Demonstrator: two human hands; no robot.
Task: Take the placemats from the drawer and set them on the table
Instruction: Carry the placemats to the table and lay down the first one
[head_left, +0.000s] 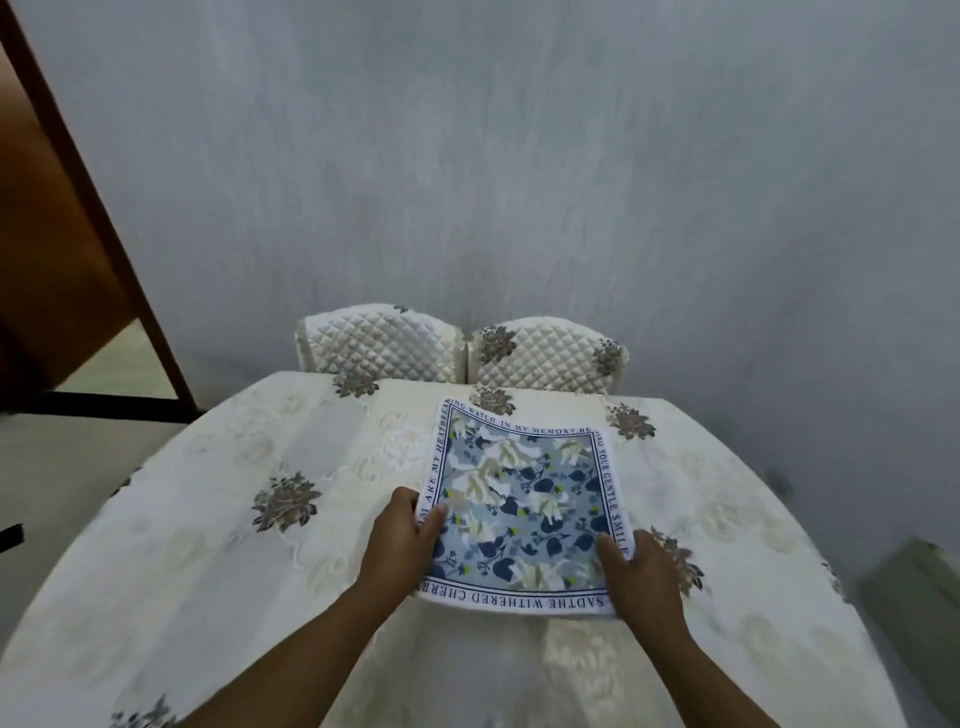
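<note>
A blue floral placemat (524, 499) with a white lettered border sits over the middle of the table (208, 545), a little toward 1 o'clock. The left hand (402, 545) pinches its 9 o'clock edge, thumb on top and fingers underneath. The right hand (641, 577) pinches the 4 o'clock edge the same way. The far left corner curls upward; whether the near edge touches the cream flowered tablecloth cannot be told. Two quilted chairs (382, 343) stand side by side at the table's 12 o'clock, against a grey wall (519, 156).
</note>
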